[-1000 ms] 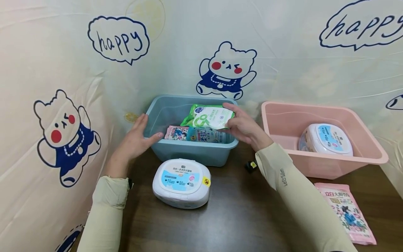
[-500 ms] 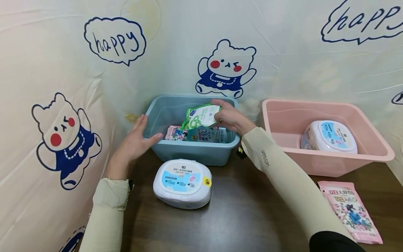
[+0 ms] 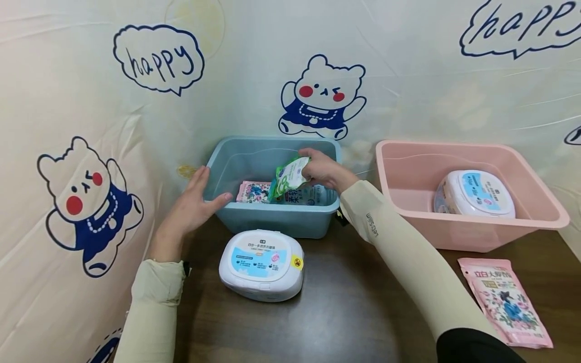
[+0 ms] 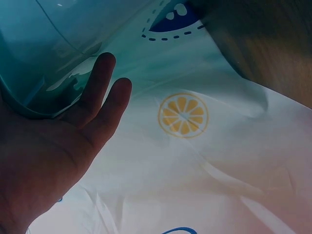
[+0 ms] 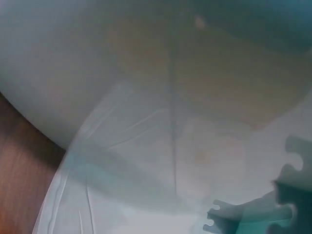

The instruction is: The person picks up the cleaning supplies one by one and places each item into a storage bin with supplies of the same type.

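My right hand (image 3: 324, 170) is inside the light blue tub (image 3: 272, 222), pinching a green-and-white plastic packet (image 3: 290, 175) by its right end. The packet tilts down to the left, above two others in the tub: a pink floral packet (image 3: 253, 192) and a blue packet with large characters (image 3: 306, 195), partly covered. At the tub's left front corner rests my left hand (image 3: 190, 206), thumb over the front rim and fingers extended along the outer side. The left wrist view shows two of its fingers straight beside the tub wall. The right wrist view is hazy and shows no clear hand.
In front of the blue tub stands a white lidded box (image 3: 262, 264) with a yellow tab. A pink tub (image 3: 454, 234) to the right holds a similar white box (image 3: 481, 194). Before it lies another pink floral packet (image 3: 506, 302). A printed cloth (image 3: 249, 75) hangs behind.
My right hand has moved left and deeper into the blue tub with the green-and-white packet, which now tilts more steeply. The left hand has stayed at the tub's corner.
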Demonstrator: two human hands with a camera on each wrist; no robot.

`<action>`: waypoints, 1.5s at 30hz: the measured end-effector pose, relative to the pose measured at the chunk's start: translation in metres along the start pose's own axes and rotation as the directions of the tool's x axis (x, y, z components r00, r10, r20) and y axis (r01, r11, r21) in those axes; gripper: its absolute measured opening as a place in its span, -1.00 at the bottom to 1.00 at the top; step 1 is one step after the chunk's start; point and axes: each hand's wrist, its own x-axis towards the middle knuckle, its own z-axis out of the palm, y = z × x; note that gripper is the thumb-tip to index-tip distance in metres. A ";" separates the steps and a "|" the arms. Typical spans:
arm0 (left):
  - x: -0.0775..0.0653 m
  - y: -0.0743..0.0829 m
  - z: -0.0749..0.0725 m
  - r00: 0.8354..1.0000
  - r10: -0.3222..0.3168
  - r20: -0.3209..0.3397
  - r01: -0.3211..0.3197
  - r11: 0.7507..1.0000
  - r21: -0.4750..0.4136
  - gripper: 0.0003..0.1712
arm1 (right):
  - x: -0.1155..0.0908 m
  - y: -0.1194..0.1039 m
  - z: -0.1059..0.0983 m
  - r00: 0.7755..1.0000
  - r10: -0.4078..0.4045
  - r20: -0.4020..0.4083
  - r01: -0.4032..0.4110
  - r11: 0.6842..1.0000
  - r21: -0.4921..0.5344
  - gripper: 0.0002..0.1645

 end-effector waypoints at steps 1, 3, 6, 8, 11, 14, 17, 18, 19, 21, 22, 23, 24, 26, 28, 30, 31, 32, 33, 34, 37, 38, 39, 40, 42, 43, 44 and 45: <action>0.000 0.000 0.000 1.000 -0.003 0.000 0.003 1.000 0.001 0.27 | 0.001 0.000 0.001 1.000 0.004 0.007 -0.004 1.000 0.000 0.08; -0.001 -0.002 0.000 1.000 -0.008 -0.001 0.008 1.000 0.003 0.27 | 0.001 0.001 0.001 0.999 0.011 0.031 -0.011 1.000 0.012 0.10; -0.001 -0.004 0.001 1.000 -0.011 0.000 0.011 1.000 0.006 0.27 | 0.002 0.001 0.002 0.997 0.015 0.070 -0.017 0.999 0.041 0.11; -0.001 -0.004 0.001 1.000 -0.008 -0.001 0.008 1.000 0.005 0.28 | 0.002 0.001 0.001 0.996 0.013 0.087 -0.018 0.998 0.056 0.11; 0.001 -0.004 0.001 1.000 -0.001 -0.002 0.001 1.000 0.004 0.28 | 0.001 0.000 0.001 0.995 0.013 0.095 -0.018 0.998 0.052 0.12; 0.002 -0.003 0.001 1.000 0.008 -0.005 -0.008 1.000 0.007 0.27 | 0.000 -0.001 0.001 0.995 0.022 0.095 -0.025 0.999 0.031 0.12; 0.002 -0.002 0.000 1.000 0.009 -0.006 -0.009 1.000 0.010 0.26 | 0.000 -0.002 0.001 0.995 0.033 0.089 -0.034 0.999 0.005 0.12; 0.002 -0.002 0.000 1.000 0.009 -0.006 -0.009 1.000 0.009 0.27 | 0.000 -0.003 0.001 0.996 0.034 0.084 -0.034 0.999 -0.008 0.12; 0.002 -0.002 0.000 1.000 0.010 -0.006 -0.010 1.000 0.011 0.27 | 0.000 -0.003 0.002 0.996 0.035 0.078 -0.033 0.999 -0.026 0.11; 0.001 -0.001 -0.001 1.000 0.007 -0.006 -0.007 1.000 0.009 0.27 | 0.001 -0.003 0.002 0.997 0.036 0.067 -0.033 0.998 -0.049 0.09; 0.000 0.000 -0.001 1.000 0.006 -0.006 -0.005 1.000 0.008 0.27 | 0.001 -0.003 0.002 0.998 0.033 0.062 -0.029 0.997 -0.066 0.08; 0.000 0.000 -0.002 1.000 0.003 -0.004 -0.003 1.000 0.009 0.28 | 0.001 -0.003 0.003 0.998 0.032 0.056 -0.028 0.996 -0.081 0.07; 0.000 0.001 -0.002 1.000 0.001 -0.002 -0.001 1.000 0.009 0.28 | 0.001 -0.003 0.002 0.998 0.032 0.047 -0.027 0.994 -0.105 0.06; -0.001 0.001 -0.001 1.000 -0.005 0.000 0.005 1.000 0.008 0.27 | 0.001 -0.003 0.002 0.999 0.037 0.022 -0.033 0.986 -0.163 0.00; 0.000 0.001 -0.001 1.000 -0.001 0.002 0.001 1.000 0.010 0.26 | -0.001 -0.003 0.001 0.999 0.039 -0.017 -0.042 0.969 -0.243 -0.05; 0.000 0.000 0.000 1.000 0.005 0.001 -0.005 1.000 0.010 0.25 | -0.002 -0.004 0.000 0.996 0.037 -0.076 -0.058 0.951 -0.302 -0.07; 0.000 0.000 0.000 1.000 0.009 -0.001 -0.009 1.000 0.011 0.25 | -0.003 -0.005 0.000 0.994 0.028 -0.105 -0.061 0.946 -0.319 -0.08; 0.001 -0.001 0.000 1.000 0.014 -0.001 -0.014 1.000 0.012 0.25 | -0.003 -0.005 0.000 0.991 0.019 -0.131 -0.061 0.943 -0.327 -0.08; 0.001 -0.001 0.000 1.000 0.018 -0.001 -0.018 1.000 0.012 0.25 | -0.004 -0.006 0.000 0.988 0.010 -0.153 -0.059 0.943 -0.326 -0.08; 0.001 -0.001 0.000 1.000 0.020 -0.002 -0.020 1.000 0.011 0.25 | -0.004 -0.007 0.000 0.986 -0.003 -0.169 -0.053 0.946 -0.320 -0.08; 0.002 0.000 0.000 1.000 0.025 -0.005 -0.025 1.000 0.010 0.26 | -0.005 -0.007 -0.001 0.980 -0.046 -0.193 -0.016 0.952 -0.307 -0.11; 0.002 0.000 0.000 1.000 0.027 -0.006 -0.027 1.000 0.008 0.26 | -0.006 -0.007 -0.001 0.980 -0.061 -0.190 0.001 0.953 -0.303 -0.12; 0.002 0.000 0.000 1.000 0.029 -0.007 -0.029 1.000 0.007 0.26 | -0.006 -0.007 -0.001 0.979 -0.082 -0.185 0.023 0.954 -0.300 -0.13; 0.002 0.000 0.000 1.000 0.029 -0.008 -0.029 1.000 0.007 0.26 | -0.006 -0.007 -0.001 0.978 -0.106 -0.180 0.049 0.954 -0.295 -0.15; 0.002 0.000 0.000 1.000 0.028 -0.008 -0.028 1.000 0.007 0.26 | -0.008 -0.006 -0.001 0.970 -0.159 -0.182 0.106 0.957 -0.270 -0.20; 0.001 -0.001 0.000 1.000 0.026 -0.008 -0.026 1.000 0.008 0.26 | -0.010 -0.005 -0.001 0.964 -0.185 -0.190 0.135 0.959 -0.249 -0.23; 0.001 -0.001 0.000 1.000 0.023 -0.007 -0.023 1.000 0.009 0.26 | -0.013 -0.005 -0.001 0.957 -0.208 -0.203 0.161 0.961 -0.227 -0.26; 0.001 -0.002 0.000 1.000 0.019 -0.006 -0.019 1.000 0.008 0.26 | -0.016 -0.005 -0.001 0.949 -0.228 -0.219 0.184 0.961 -0.204 -0.29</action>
